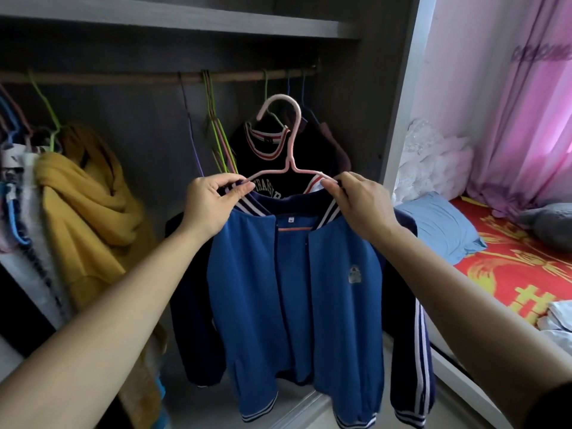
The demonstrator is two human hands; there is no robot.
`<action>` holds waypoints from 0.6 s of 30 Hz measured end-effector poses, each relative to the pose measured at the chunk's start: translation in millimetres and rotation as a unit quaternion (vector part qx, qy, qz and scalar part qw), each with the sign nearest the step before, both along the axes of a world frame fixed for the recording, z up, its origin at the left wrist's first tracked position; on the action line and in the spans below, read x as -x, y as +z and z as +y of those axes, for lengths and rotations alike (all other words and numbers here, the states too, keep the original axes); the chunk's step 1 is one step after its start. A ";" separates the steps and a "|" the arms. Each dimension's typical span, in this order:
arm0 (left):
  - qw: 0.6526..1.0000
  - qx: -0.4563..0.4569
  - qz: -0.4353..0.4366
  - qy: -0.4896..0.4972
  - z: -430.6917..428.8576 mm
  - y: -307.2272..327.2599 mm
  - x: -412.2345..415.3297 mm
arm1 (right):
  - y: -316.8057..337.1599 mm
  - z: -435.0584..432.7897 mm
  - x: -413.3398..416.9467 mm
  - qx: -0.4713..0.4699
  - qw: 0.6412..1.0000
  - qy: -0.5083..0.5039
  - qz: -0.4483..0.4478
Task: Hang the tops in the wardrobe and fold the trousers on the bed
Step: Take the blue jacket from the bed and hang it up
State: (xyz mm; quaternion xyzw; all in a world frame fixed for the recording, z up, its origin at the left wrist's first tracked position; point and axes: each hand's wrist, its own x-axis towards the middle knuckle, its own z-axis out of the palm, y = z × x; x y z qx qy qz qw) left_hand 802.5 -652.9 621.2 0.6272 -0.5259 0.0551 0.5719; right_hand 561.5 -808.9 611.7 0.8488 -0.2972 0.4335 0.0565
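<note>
A blue jacket (297, 292) with navy sleeves and striped collar hangs on a pink hanger (291, 140) in front of the open wardrobe. My left hand (210, 202) pinches the hanger's left shoulder and the collar. My right hand (359, 202) pinches the right shoulder and collar. The hanger's hook sits below the wooden rail (154, 77), not on it. Behind the jacket a black top (269, 168) with a striped neck hangs from the rail.
A yellow hoodie (83, 205) and other clothes hang at the left. Several bare hangers (216, 134) dangle mid-rail. A shelf (185, 17) runs above. At right lies the bed (510, 267) with a red cover, a blue pillow (439, 227) and pink curtains (526, 119).
</note>
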 end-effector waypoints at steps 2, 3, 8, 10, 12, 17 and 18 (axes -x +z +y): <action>1.000 0.016 -0.004 0.001 -1.8 0.5 7.3 | 4.2 2.7 -3.8 0.005 1.000 0.010 -0.010; 1.000 0.022 0.001 0.003 -1.9 0.7 8.2 | 6.9 3.0 -4.8 0.013 1.000 0.015 -0.012; 1.000 0.006 0.008 -0.002 1.1 -3.3 -3.9 | 19.2 -2.2 0.8 0.048 0.993 0.095 0.051; 1.000 -0.005 0.000 0.000 -0.1 -6.4 -5.8 | 19.6 -4.3 2.0 0.071 0.991 0.093 0.066; 1.000 -0.016 -0.009 0.003 -1.9 -8.0 -5.6 | 18.6 -4.2 0.4 0.079 0.993 0.073 0.053; 0.999 -0.038 -0.009 0.026 -7.4 -8.5 -2.7 | 16.8 -8.8 0.8 0.078 0.996 0.048 0.021; 0.999 -0.039 -0.006 0.027 -9.4 -8.7 -1.3 | 17.0 -12.4 3.4 0.076 0.996 0.048 0.021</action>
